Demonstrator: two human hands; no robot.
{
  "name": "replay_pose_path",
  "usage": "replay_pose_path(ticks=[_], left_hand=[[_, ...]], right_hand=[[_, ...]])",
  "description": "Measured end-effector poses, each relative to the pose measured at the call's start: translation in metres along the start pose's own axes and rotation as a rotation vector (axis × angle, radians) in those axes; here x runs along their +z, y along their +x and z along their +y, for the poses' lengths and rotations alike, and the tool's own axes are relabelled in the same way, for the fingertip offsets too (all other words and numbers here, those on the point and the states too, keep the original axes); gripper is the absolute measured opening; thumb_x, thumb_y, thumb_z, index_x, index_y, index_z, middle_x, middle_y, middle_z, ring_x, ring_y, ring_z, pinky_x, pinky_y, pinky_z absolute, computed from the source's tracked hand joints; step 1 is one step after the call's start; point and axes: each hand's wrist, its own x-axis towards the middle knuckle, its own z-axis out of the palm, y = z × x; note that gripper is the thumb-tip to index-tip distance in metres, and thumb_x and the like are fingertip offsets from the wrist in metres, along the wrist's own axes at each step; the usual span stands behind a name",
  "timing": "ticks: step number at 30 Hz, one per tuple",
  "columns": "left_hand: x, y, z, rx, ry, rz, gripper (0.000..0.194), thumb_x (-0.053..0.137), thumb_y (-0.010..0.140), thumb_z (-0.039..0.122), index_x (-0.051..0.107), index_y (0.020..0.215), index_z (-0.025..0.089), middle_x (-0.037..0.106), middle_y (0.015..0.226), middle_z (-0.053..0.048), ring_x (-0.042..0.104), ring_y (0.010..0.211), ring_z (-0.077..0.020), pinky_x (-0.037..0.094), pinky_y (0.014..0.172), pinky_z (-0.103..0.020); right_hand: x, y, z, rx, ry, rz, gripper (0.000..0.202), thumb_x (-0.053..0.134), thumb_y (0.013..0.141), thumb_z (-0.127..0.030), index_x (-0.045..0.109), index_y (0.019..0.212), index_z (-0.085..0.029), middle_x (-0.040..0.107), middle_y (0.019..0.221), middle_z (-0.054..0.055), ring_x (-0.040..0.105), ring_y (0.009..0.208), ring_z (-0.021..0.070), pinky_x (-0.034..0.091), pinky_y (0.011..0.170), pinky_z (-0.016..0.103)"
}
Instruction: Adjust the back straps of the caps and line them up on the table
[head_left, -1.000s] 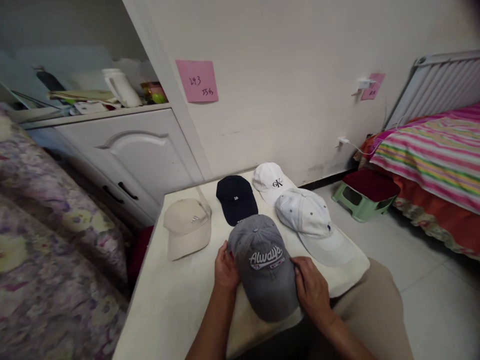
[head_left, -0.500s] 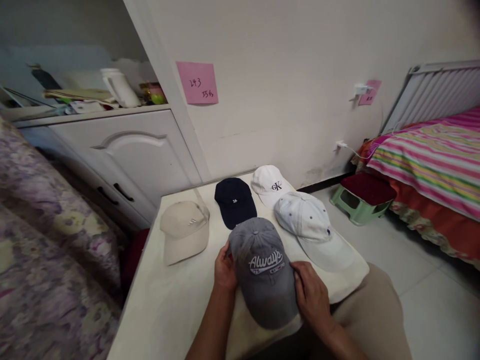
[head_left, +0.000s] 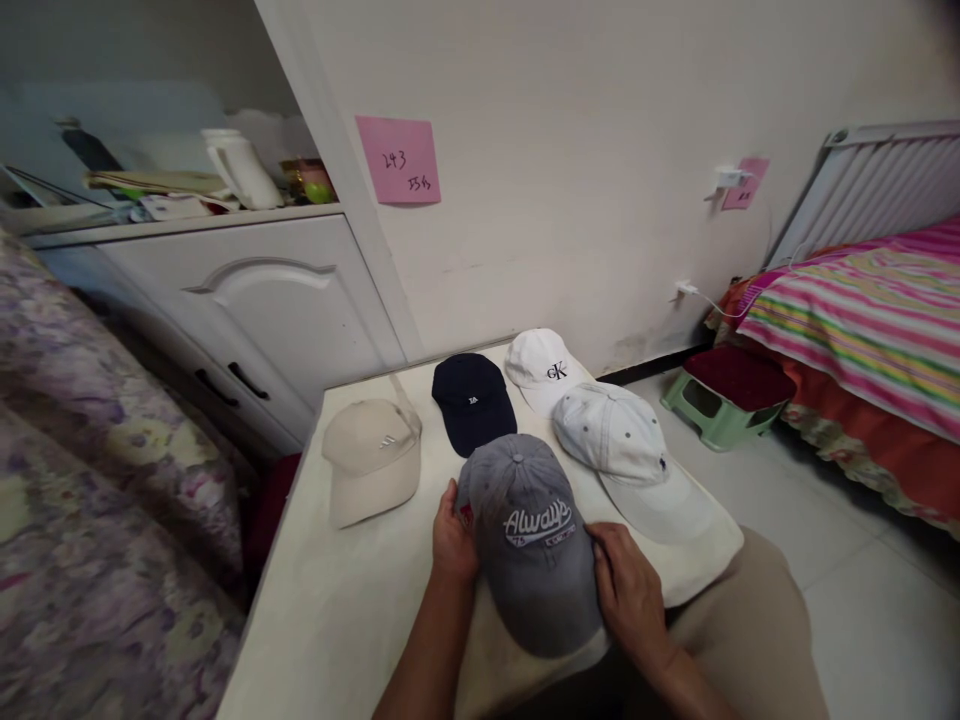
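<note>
A grey cap (head_left: 536,560) with "Always" lettering is between my hands at the near side of the cream table (head_left: 322,620). My left hand (head_left: 453,540) grips its left side, and my right hand (head_left: 628,585) holds the right edge by the brim. Behind it lies a navy cap (head_left: 472,400). A white cap (head_left: 544,370) with black letters is at the back, and a pale blue cap (head_left: 630,455) is to the right, its crown close to the white one. The beige cap (head_left: 375,460) rests on the left.
A white cabinet (head_left: 262,310) stands behind left, with a white jug (head_left: 241,170) on its shelf. Floral fabric (head_left: 97,520) hangs at the left. To the right are a green stool (head_left: 724,410) and a bed (head_left: 885,310). My knee is by the table's right corner.
The view has shifted very slightly. Both hands still hold the grey cap, which is turned a little, and more of a red patch shows at its left side.
</note>
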Motion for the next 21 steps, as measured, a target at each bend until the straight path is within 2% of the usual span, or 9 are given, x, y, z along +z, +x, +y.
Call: replay_pose_path(ticks=[5,10,13,16,18,21], left_hand=[[0.004,-0.004,-0.001,0.045,0.049,0.028,0.044,0.063,0.078,0.004,0.072,0.118,0.021,0.073,0.125,-0.003,0.034,0.146,-0.0259,0.025,0.123,-0.036],[0.01,-0.004,-0.004,0.053,0.044,0.061,0.043,0.065,0.075,0.0,0.073,0.112,0.02,0.066,0.136,-0.002,0.022,0.15,-0.0201,0.019,0.124,-0.031],[0.019,-0.005,-0.006,-0.024,0.014,0.023,0.03,0.063,0.086,0.016,0.072,0.115,0.019,0.07,0.13,-0.007,0.036,0.145,-0.0252,0.03,0.12,-0.042],[0.023,-0.011,-0.01,-0.104,-0.028,-0.027,0.032,0.057,0.094,0.033,0.071,0.116,0.016,0.075,0.118,-0.012,0.052,0.134,-0.0298,0.039,0.115,-0.047],[0.021,-0.018,-0.012,-0.123,-0.058,-0.038,0.032,0.055,0.095,0.034,0.072,0.114,0.014,0.077,0.112,-0.013,0.057,0.129,-0.0289,0.042,0.113,-0.042],[0.011,-0.028,-0.016,-0.118,-0.099,-0.035,0.027,0.055,0.093,0.025,0.073,0.109,0.013,0.078,0.107,-0.013,0.061,0.125,-0.0271,0.044,0.112,-0.037]], right_hand=[[0.0,0.0,-0.001,0.01,0.006,-0.01,0.029,0.039,0.097,-0.014,0.054,0.121,-0.021,0.062,0.109,0.011,0.06,0.104,0.026,0.051,0.089,0.042],[0.0,0.0,-0.001,0.012,0.001,-0.005,0.029,0.039,0.096,-0.014,0.055,0.119,-0.02,0.062,0.108,0.011,0.06,0.103,0.0262,0.05,0.09,0.042],[0.001,0.0,0.0,0.003,-0.004,0.001,0.029,0.039,0.096,-0.014,0.056,0.119,-0.02,0.063,0.108,0.011,0.061,0.103,0.026,0.05,0.091,0.042],[0.001,0.0,0.0,-0.011,-0.005,0.017,0.028,0.04,0.097,-0.015,0.057,0.119,-0.019,0.063,0.108,0.011,0.061,0.103,0.0258,0.05,0.09,0.041],[0.001,0.001,0.001,-0.018,-0.002,0.029,0.028,0.04,0.097,-0.015,0.057,0.119,-0.019,0.063,0.108,0.011,0.061,0.103,0.0258,0.05,0.09,0.041],[0.001,0.001,0.0,-0.021,0.006,0.032,0.027,0.039,0.097,-0.014,0.057,0.118,-0.019,0.063,0.107,0.011,0.061,0.102,0.0256,0.05,0.09,0.041]])
